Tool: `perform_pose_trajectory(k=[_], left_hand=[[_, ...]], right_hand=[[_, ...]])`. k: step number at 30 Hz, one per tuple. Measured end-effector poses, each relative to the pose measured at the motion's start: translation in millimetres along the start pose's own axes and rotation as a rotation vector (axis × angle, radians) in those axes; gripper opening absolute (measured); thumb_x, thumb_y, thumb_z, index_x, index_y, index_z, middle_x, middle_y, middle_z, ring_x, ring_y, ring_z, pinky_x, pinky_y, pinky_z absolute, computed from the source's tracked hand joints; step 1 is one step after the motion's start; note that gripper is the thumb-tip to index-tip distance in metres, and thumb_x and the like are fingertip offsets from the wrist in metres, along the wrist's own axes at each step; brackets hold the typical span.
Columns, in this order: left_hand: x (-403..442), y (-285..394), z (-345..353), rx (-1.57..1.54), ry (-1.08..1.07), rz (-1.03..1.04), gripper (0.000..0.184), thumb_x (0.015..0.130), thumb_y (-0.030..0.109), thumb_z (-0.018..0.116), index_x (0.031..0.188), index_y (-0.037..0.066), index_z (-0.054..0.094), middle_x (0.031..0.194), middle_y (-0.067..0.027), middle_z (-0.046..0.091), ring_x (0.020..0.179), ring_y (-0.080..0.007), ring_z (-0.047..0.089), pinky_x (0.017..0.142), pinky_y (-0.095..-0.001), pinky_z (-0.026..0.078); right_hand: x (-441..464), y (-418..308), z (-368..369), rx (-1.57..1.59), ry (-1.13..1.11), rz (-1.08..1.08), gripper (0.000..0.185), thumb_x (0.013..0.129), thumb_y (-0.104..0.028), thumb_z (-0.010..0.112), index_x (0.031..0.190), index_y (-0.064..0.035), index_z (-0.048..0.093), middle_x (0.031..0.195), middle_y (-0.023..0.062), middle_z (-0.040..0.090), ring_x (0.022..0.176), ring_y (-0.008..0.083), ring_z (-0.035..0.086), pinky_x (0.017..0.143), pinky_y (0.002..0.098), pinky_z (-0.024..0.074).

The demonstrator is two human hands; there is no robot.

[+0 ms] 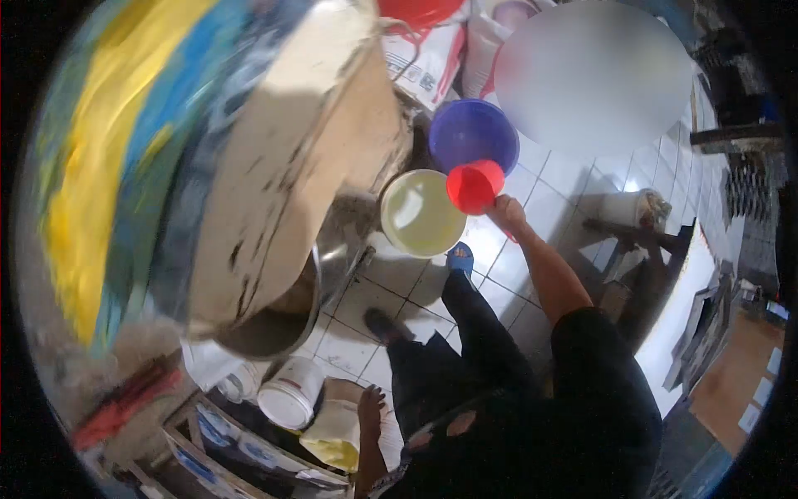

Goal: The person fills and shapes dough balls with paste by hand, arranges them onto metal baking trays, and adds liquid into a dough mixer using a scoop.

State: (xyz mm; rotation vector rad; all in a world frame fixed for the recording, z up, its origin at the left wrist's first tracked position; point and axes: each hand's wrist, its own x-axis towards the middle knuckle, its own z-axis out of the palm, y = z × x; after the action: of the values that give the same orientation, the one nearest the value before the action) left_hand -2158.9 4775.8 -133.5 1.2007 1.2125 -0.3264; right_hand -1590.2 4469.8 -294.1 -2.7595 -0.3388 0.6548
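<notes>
My right hand (pixel 506 214) is closed around the handle of a red plastic dipper (pixel 474 188). The dipper is tilted with its mouth facing me, over the edges of two buckets. Below and left of it stands a pale yellow bucket (pixel 422 214) with a light patch inside. Behind the dipper sits a purple bucket (pixel 473 133). What the dipper contains, if anything, cannot be made out. My left hand (pixel 371 407) hangs low at my side with its fingers apart, holding nothing, near a white lidded tub (pixel 290 392).
A large paint-streaked board or container (pixel 249 183) fills the left side, above a metal pot (pixel 270 324). Printed sacks (pixel 428 66) lie at the back. A wooden crate (pixel 249 449) stands lower left. White tiles (pixel 532 200) cover the floor. A blurred patch hides the upper right.
</notes>
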Motion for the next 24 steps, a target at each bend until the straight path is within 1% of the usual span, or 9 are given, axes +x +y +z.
perform_pose_trajectory(k=[2,4,5,7,11,14,20,22,24], left_hand=[[15.9,48.9,46.2,0.185,-0.056,-0.015,0.039,0.100,0.019,0.055,0.135,0.001,0.054,0.123,-0.0116,0.064,0.110,-0.0212,0.063,0.090,-0.0333,0.051],[25.2,91.3,85.1,0.263,-0.084,0.067,0.036,0.101,0.015,0.054,0.134,0.000,0.054,0.126,-0.0121,0.062,0.112,-0.0212,0.062,0.094,-0.0343,0.050],[30.4,106.8,94.7,0.498,-0.153,0.233,0.035,0.101,0.013,0.053,0.134,0.001,0.053,0.127,-0.0120,0.061,0.114,-0.0216,0.061,0.095,-0.0349,0.050],[37.0,122.5,114.5,0.384,-0.104,0.106,0.035,0.101,0.013,0.053,0.134,0.001,0.053,0.127,-0.0117,0.061,0.115,-0.0219,0.061,0.095,-0.0350,0.050],[55.7,77.7,108.6,0.168,0.045,-0.217,0.039,0.101,0.016,0.054,0.137,0.000,0.051,0.128,-0.0123,0.060,0.115,-0.0235,0.061,0.094,-0.0354,0.050],[48.1,47.9,108.4,0.274,0.091,-0.360,0.043,0.102,0.020,0.054,0.139,-0.002,0.049,0.130,-0.0147,0.060,0.115,-0.0244,0.062,0.095,-0.0357,0.050],[33.7,28.3,117.9,0.254,0.110,-0.400,0.045,0.103,0.022,0.052,0.140,-0.003,0.047,0.127,-0.0177,0.063,0.113,-0.0255,0.063,0.092,-0.0359,0.052],[32.9,32.4,126.6,0.229,0.094,-0.326,0.043,0.103,0.022,0.053,0.138,-0.003,0.048,0.128,-0.0177,0.063,0.112,-0.0249,0.063,0.092,-0.0355,0.051],[35.2,46.9,141.3,0.233,0.097,-0.294,0.043,0.103,0.022,0.053,0.138,-0.003,0.049,0.127,-0.0172,0.063,0.112,-0.0247,0.063,0.092,-0.0355,0.051]], right_hand=[[53.2,22.6,-1.2,0.052,-0.013,0.105,0.037,0.090,-0.040,0.055,0.099,-0.0066,0.069,0.095,0.0238,0.071,0.091,0.0429,0.069,0.078,0.0536,0.0551],[106.5,64.8,31.0,0.038,0.145,0.052,0.031,0.091,-0.034,0.053,0.100,-0.0072,0.067,0.093,0.0238,0.070,0.090,0.0420,0.069,0.076,0.0530,0.0559],[124.3,73.4,35.8,-0.007,0.098,0.101,0.029,0.092,-0.032,0.053,0.100,-0.0077,0.068,0.092,0.0234,0.071,0.090,0.0406,0.070,0.076,0.0516,0.0567],[163.3,81.2,33.1,-0.047,0.037,0.151,0.027,0.093,-0.029,0.053,0.100,-0.0082,0.069,0.091,0.0230,0.071,0.089,0.0392,0.071,0.076,0.0503,0.0575],[217.2,89.0,49.5,-0.199,-0.054,0.195,0.024,0.096,-0.020,0.050,0.099,-0.0087,0.071,0.095,0.0188,0.073,0.091,0.0335,0.073,0.076,0.0442,0.0600],[240.1,106.5,79.7,-0.267,-0.116,0.180,0.026,0.098,-0.016,0.048,0.099,-0.0073,0.073,0.100,0.0167,0.073,0.093,0.0305,0.073,0.077,0.0405,0.0608],[251.7,122.9,124.5,-0.315,-0.090,0.073,0.026,0.098,-0.015,0.049,0.102,-0.0092,0.074,0.100,0.0164,0.074,0.093,0.0294,0.074,0.077,0.0404,0.0607],[251.5,120.0,120.0,-0.202,-0.113,0.095,0.029,0.092,-0.033,0.056,0.099,-0.0098,0.072,0.097,0.0181,0.072,0.090,0.0355,0.072,0.079,0.0453,0.0583],[246.3,110.2,101.0,-0.159,-0.141,0.127,0.025,0.090,-0.028,0.058,0.098,-0.0099,0.073,0.098,0.0180,0.073,0.092,0.0336,0.072,0.079,0.0447,0.0588]])
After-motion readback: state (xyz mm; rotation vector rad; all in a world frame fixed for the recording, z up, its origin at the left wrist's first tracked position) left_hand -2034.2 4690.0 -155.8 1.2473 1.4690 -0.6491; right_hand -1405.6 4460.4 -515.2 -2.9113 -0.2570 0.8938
